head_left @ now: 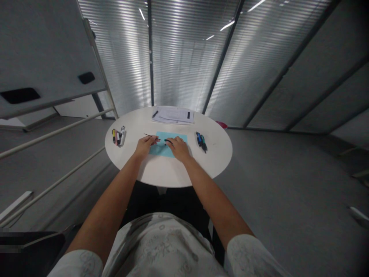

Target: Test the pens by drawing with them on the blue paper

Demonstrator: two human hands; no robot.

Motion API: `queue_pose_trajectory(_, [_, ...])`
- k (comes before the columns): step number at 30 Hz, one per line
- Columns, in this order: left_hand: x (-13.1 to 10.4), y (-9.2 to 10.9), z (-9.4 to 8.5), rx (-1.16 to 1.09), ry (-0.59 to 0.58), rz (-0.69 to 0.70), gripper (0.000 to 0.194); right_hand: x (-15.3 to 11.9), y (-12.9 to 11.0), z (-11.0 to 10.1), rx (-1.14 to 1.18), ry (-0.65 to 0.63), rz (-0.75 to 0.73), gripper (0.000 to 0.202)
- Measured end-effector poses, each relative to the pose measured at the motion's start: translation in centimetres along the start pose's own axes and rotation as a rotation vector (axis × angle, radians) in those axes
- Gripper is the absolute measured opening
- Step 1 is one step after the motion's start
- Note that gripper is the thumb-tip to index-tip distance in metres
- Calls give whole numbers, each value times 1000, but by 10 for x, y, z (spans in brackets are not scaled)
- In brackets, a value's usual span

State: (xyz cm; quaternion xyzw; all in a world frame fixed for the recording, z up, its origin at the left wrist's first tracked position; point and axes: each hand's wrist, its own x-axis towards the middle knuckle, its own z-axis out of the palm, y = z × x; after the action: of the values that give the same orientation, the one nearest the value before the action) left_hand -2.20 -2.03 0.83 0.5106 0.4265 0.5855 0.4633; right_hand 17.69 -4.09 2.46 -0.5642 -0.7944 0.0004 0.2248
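Observation:
Over a light blue sheet (165,153) on the round white table (164,173), both hands work close together. Pinched in the fingers of my left hand (145,146) is a thin dark rod (148,135), like a pen refill, whose ends stick out on both sides. My right hand (179,148) is closed on a short black piece (168,141), which looks like part of a pen and is partly hidden by the fingers. A few tiny dark bits seem to lie on the sheet between the hands, too small to name.
Several markers (117,137) lie at the table's left, and several pens (201,141) at its right. Papers (173,115) with dark items on them lie at the back. A whiteboard on a white frame (57,122) stands left; blinds hang behind the table.

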Motion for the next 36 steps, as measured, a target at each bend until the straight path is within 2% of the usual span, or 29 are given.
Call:
queue_pose_trajectory(4, [2, 0, 0, -127, 28, -13, 51, 1, -2, -5, -64, -94, 1, 47])
queue_pose_trajectory(8, [3, -1, -1, -173, 33, -36, 48, 0, -2, -5, -32, -136, -85, 46])
queue_pose_trajectory(16, [2, 0, -1, -183, 20, -64, 48, -1, -2, -4, 99, -104, -118, 46])
queue_pose_trajectory(24, [2, 2, 0, -212, 74, -65, 48, -1, -2, -4, 115, -87, -125, 44])
queue_pose_trajectory(33, [1, -1, 0, -106, -8, -36, 48, -1, 0, 2, 10, -92, -136, 43])
queue_pose_trajectory(36, [0, 0, -1, 4, -51, 1, 47, -1, 0, 5, 74, -68, -153, 43])
